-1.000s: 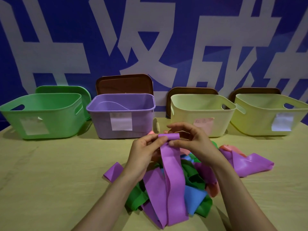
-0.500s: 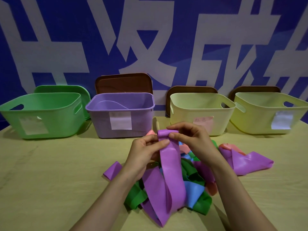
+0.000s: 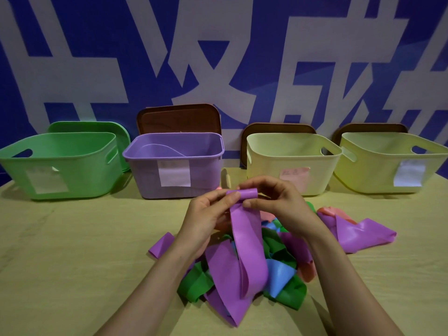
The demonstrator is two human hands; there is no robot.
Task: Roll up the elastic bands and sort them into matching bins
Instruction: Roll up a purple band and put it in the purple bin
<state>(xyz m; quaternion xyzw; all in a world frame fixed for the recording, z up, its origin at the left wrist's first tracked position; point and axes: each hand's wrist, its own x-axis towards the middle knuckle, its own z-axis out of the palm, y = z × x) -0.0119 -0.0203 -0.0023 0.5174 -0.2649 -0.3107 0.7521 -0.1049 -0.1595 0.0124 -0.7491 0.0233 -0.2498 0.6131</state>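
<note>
As my left grip and right grip pinch the little roll topping the purple band, held above the desk, I want tight, square turns with flush edges. The smooth, stretchy, ribbon-flat tail droops onto the tangled pile; the purple bin waits just beyond.

The wooden table carries a green bin, purple bin, cream bin and yellow bin mid-frame; tangled elastic bands lie lower centre.
</note>
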